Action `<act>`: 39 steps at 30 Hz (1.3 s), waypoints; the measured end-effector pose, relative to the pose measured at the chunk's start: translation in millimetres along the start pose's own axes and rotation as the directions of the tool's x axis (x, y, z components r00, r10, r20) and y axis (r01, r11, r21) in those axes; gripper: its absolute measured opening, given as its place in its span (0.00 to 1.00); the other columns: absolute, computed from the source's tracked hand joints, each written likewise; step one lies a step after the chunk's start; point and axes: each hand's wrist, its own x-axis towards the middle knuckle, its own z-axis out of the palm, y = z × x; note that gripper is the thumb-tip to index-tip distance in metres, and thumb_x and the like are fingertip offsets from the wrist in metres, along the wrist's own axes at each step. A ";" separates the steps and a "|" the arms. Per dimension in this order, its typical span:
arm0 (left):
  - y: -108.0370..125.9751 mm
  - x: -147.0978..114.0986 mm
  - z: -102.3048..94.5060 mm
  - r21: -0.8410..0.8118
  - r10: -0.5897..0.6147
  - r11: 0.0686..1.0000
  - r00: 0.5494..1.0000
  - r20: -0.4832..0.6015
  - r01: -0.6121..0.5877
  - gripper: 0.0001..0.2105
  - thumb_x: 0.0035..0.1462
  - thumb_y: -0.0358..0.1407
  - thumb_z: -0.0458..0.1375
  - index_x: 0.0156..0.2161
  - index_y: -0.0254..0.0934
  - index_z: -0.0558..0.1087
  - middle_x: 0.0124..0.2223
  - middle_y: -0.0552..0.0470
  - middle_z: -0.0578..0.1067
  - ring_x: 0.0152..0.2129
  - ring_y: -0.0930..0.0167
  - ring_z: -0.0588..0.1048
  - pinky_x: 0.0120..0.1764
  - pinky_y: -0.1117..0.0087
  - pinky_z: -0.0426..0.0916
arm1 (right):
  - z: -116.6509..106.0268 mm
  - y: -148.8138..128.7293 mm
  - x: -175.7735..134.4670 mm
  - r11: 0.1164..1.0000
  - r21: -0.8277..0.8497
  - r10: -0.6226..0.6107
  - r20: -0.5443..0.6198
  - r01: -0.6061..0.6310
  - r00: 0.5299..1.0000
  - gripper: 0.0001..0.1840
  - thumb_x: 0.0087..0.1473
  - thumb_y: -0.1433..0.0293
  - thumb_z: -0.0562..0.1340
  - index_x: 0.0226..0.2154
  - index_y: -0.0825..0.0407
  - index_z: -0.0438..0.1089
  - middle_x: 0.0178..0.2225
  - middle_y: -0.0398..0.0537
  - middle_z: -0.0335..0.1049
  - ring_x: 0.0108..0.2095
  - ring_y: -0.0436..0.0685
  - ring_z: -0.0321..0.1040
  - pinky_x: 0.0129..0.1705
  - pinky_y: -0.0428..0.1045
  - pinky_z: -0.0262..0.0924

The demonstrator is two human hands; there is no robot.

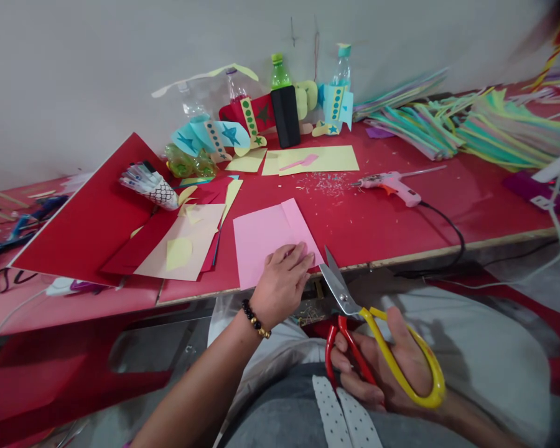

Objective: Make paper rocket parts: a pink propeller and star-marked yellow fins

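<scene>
a pale grey wall (74,74) that rose behind, a red tabletop (326,224) that ran along it, grey floor (557,274) below

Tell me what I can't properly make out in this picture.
Head view, all four:
Near edge of the pink paper: partly covered by the left hand.
Lower part of the green-capped bottle: hidden behind the black block.
Specks beside the glue gun: too small to identify.
Red-and-yellow thing at far right: blurred and cut off by the picture's edge.

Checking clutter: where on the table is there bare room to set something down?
Mostly bare between pink paper and glue gun, and between its cord and the purple item. Crowded: left, papers and pens; back, bottles and strips.
</scene>
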 end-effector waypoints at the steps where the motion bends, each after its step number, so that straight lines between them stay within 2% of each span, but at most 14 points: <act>1: 0.2 0.0 0.0 0.003 -0.001 1.000 1.000 0.003 0.001 0.18 0.65 0.33 0.50 0.59 0.36 0.67 0.63 0.46 0.64 0.57 0.59 0.60 0.55 0.52 0.61 | -1.3 0.1 0.1 1.000 -0.005 -0.003 0.001 0.003 1.000 0.51 0.41 0.28 0.40 0.38 0.52 0.71 0.34 0.48 0.63 0.17 0.45 0.53 0.16 0.44 0.46; 10: 0.8 0.5 -0.9 0.005 -0.011 1.000 1.000 0.009 0.011 0.18 0.65 0.33 0.50 0.59 0.38 0.67 0.64 0.46 0.64 0.57 0.59 0.61 0.54 0.51 0.62 | -2.4 -4.6 10.1 1.000 -0.023 -0.019 -0.053 0.018 0.998 0.50 0.42 0.28 0.38 0.37 0.51 0.69 0.34 0.48 0.64 0.17 0.44 0.51 0.16 0.44 0.47; 15: 1.7 0.9 -2.3 0.003 -0.011 1.000 1.000 0.012 0.011 0.18 0.65 0.33 0.50 0.59 0.38 0.67 0.64 0.47 0.64 0.57 0.60 0.60 0.54 0.52 0.62 | -1.2 -9.4 10.8 1.000 -0.007 -0.008 -0.039 0.008 0.999 0.48 0.42 0.29 0.42 0.36 0.52 0.70 0.34 0.47 0.63 0.17 0.44 0.51 0.16 0.43 0.47; 23: 1.5 1.5 -2.7 0.006 -0.024 1.000 0.999 0.030 0.024 0.19 0.65 0.33 0.51 0.59 0.39 0.66 0.64 0.49 0.63 0.58 0.60 0.60 0.55 0.53 0.62 | 2.1 -18.0 21.8 0.999 -0.036 -0.010 -0.149 0.005 0.989 0.48 0.43 0.29 0.41 0.35 0.52 0.70 0.33 0.48 0.65 0.17 0.45 0.52 0.17 0.44 0.49; 29: 2.7 -3.6 -8.0 -0.020 -0.001 1.000 0.998 0.059 0.002 0.19 0.64 0.34 0.52 0.60 0.40 0.65 0.64 0.50 0.63 0.58 0.60 0.61 0.56 0.53 0.62 | -2.3 -12.7 16.4 0.999 -0.043 -0.008 -0.088 0.004 0.996 0.47 0.44 0.30 0.42 0.36 0.51 0.70 0.35 0.49 0.65 0.17 0.44 0.52 0.17 0.44 0.49; 33: -3.4 5.9 -13.0 -0.081 0.068 0.995 0.997 0.036 -0.064 0.18 0.67 0.33 0.48 0.60 0.34 0.64 0.60 0.47 0.69 0.53 0.65 0.67 0.56 0.58 0.63 | -4.9 -7.9 14.0 0.997 -0.068 -0.030 -0.065 0.025 0.997 0.48 0.44 0.30 0.41 0.38 0.53 0.71 0.36 0.51 0.65 0.17 0.44 0.53 0.16 0.43 0.49; 35: -6.0 13.2 -12.3 -0.039 0.042 0.998 0.999 0.020 -0.041 0.19 0.67 0.33 0.48 0.61 0.32 0.64 0.60 0.46 0.69 0.52 0.65 0.67 0.56 0.58 0.64 | -4.1 -6.7 14.5 0.997 -0.062 -0.042 -0.073 0.037 0.996 0.48 0.45 0.30 0.42 0.37 0.53 0.71 0.36 0.51 0.65 0.17 0.44 0.53 0.16 0.44 0.49; 39: -4.5 19.3 -5.9 0.120 -0.068 0.991 0.997 0.043 0.062 0.23 0.66 0.37 0.49 0.64 0.33 0.60 0.66 0.49 0.60 0.58 0.59 0.60 0.57 0.54 0.61 | -2.0 -5.1 13.8 0.998 -0.040 -0.053 -0.086 0.050 0.995 0.47 0.46 0.31 0.42 0.37 0.54 0.71 0.36 0.51 0.65 0.17 0.44 0.54 0.16 0.44 0.49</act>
